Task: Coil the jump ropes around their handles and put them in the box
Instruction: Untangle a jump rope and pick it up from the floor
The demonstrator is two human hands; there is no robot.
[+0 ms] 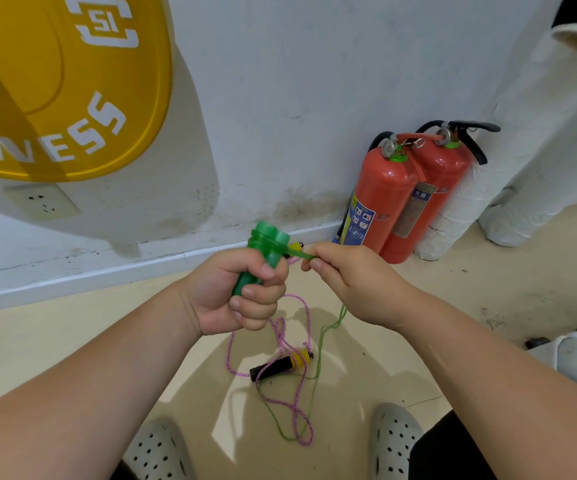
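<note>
left hand [242,299] grips handles [267,245], right hand [351,284] rope [296,253] (floor [453,292]).

The green handles [262,261] are translucent, glossy plastic; the green cord [295,253] is smooth, the pink rope [281,337] braided fibre. The black-and-yellow handle [280,367] has a matt grip. The fire extinguishers [380,202] are glossy red metal.

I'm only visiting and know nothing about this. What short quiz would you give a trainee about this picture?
1. True or false: the left hand grips the green handles.
2. What does the right hand pinch? A) pink rope B) green rope C) black handle
3. How many fire extinguishers stand against the wall?
Key: 1 true; 2 B; 3 two.
</note>
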